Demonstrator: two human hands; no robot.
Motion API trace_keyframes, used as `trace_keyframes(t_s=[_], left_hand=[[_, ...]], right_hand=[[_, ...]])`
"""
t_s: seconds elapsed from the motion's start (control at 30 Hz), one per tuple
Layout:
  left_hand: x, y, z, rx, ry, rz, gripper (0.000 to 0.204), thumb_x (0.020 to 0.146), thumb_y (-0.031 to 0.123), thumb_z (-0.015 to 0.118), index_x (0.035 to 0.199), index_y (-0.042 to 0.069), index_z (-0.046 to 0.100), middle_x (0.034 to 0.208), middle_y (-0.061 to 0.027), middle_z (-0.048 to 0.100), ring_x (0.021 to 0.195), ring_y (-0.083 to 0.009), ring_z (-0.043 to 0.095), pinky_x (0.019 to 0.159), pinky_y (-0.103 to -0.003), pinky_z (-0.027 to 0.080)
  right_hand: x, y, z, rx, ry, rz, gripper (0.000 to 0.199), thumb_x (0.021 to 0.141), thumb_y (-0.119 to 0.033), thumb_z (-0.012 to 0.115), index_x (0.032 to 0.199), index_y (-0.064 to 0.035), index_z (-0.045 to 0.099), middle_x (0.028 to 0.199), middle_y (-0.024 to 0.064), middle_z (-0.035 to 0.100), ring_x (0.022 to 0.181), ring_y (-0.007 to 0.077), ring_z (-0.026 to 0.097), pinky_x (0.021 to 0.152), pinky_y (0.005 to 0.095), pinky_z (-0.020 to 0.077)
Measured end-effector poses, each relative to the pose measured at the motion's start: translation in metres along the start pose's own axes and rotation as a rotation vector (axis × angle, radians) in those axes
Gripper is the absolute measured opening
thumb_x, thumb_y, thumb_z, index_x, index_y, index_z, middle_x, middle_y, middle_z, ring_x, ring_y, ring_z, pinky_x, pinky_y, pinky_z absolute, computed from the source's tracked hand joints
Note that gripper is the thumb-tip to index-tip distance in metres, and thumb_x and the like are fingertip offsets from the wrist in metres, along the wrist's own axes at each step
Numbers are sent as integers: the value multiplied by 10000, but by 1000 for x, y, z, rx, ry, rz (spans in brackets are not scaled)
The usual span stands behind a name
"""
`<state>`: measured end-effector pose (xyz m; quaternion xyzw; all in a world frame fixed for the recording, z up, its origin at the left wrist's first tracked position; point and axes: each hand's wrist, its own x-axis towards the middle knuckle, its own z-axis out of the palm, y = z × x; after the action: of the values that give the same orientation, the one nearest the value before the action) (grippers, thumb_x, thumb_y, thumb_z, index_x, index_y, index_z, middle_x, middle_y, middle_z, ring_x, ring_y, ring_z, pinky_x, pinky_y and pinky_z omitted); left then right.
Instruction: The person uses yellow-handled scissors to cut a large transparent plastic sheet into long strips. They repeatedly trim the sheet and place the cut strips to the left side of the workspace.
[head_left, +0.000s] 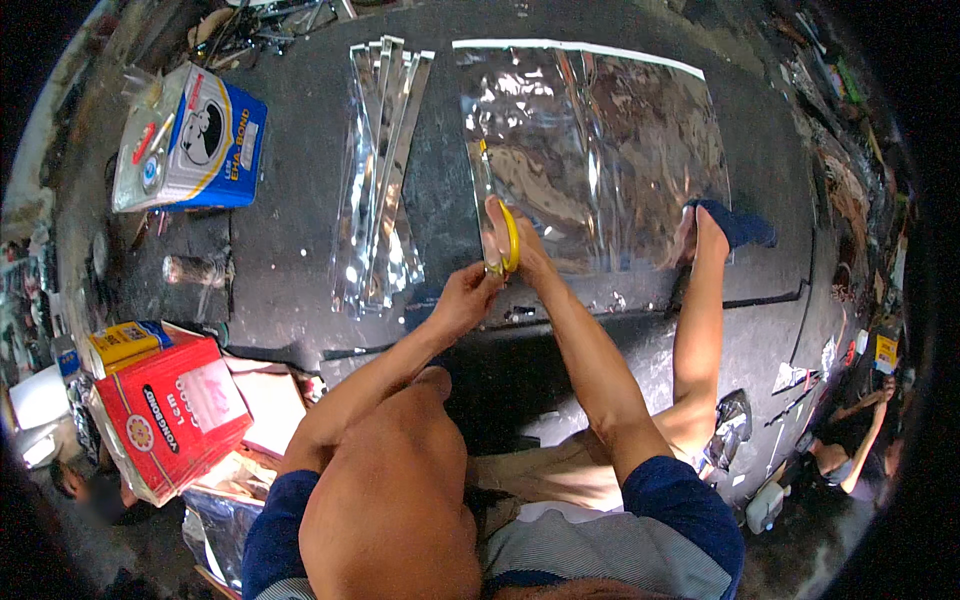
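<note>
A large shiny silver plastic sheet [640, 150] lies flat on the dark work surface, a white strip along its far edge. My right hand [530, 250] is closed around the yellow handle of a pair of scissors [513, 237] at the sheet's left side. The blades point away from me along that edge, and glare hides where they meet the film. Beside the handle, my left hand [467, 302] is closed, pinching the sheet's near left corner. To the left, several long narrow silver strips [385, 170] lie in a loose pile. My foot in a dark blue sock [735, 225] rests at the sheet's near right corner.
A blue and white square tin [215, 140] stands at the left, with small tools on its top. Nearer, a red carton [175, 415] sits beside a clear jar [195, 270]. Metal tools [285, 25] lie at the far left. Another person [850, 460] is at the lower right.
</note>
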<state>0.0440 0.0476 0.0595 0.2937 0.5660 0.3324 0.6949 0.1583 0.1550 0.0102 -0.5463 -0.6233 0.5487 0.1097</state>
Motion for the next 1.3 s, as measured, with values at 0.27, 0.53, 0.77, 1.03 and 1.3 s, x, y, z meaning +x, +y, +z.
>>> trace_keyframes(t_s=[0.27,0.53,0.77,1.03,1.3], left_hand=[[-11,-4,-8,-110,-20,104,249,962,266,489,824,61,512,615,39,433,538,-52,391,470,-226,332],[-39,35,-6,-26,-104,85,201,983,231,472,867,71,506,668,58,412,582,-38,375,508,-211,309],[-44,36,-16,21,-50,76,189,986,208,461,906,50,526,672,62,415,585,-41,354,513,-216,305],[-58,45,-18,-20,-21,49,161,971,195,485,897,59,528,674,60,423,603,-52,377,530,-223,318],[-45,-24,-82,228,278,-69,251,940,299,510,923,52,548,628,-44,483,633,-145,506,589,-288,403]], right_hand=[[77,-56,-30,-67,-65,133,751,768,-697,434,1129,-49,549,847,213,661,700,291,596,609,419,464],[209,-51,-52,267,189,95,749,722,-723,562,886,5,625,567,105,559,549,170,575,505,385,443],[206,-77,-54,328,168,121,806,645,-848,498,578,-51,604,566,88,552,468,180,536,425,346,406],[233,-87,-73,370,-102,113,927,575,-958,328,631,-64,570,526,54,503,437,163,516,409,310,415],[221,-97,-68,251,112,89,1012,584,-941,376,863,1,618,650,101,582,507,180,555,464,337,445]])
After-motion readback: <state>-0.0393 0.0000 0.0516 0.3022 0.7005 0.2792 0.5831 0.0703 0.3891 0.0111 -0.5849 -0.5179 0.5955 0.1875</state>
